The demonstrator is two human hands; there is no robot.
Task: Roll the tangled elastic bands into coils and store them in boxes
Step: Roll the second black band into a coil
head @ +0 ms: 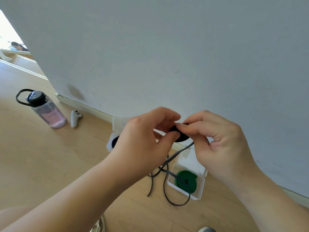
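A black elastic band is partly wound into a flat coil (181, 136), held up in front of the wall. My left hand (147, 139) pinches the coil's left side between thumb and fingers. My right hand (215, 139) pinches its upper right edge. The band's loose tail (167, 166) hangs down and lies looped on the floor. Below it an open white box (199, 193) holds a green coil (185, 181). A second white box (110, 144), with a dark coil inside, is mostly hidden behind my left hand.
A clear water bottle (48, 113) with pink liquid and a black lid stands on the wooden floor at the left. A white controller (74, 118) lies beside it. The grey wall (167, 56) and its skirting run close behind the boxes.
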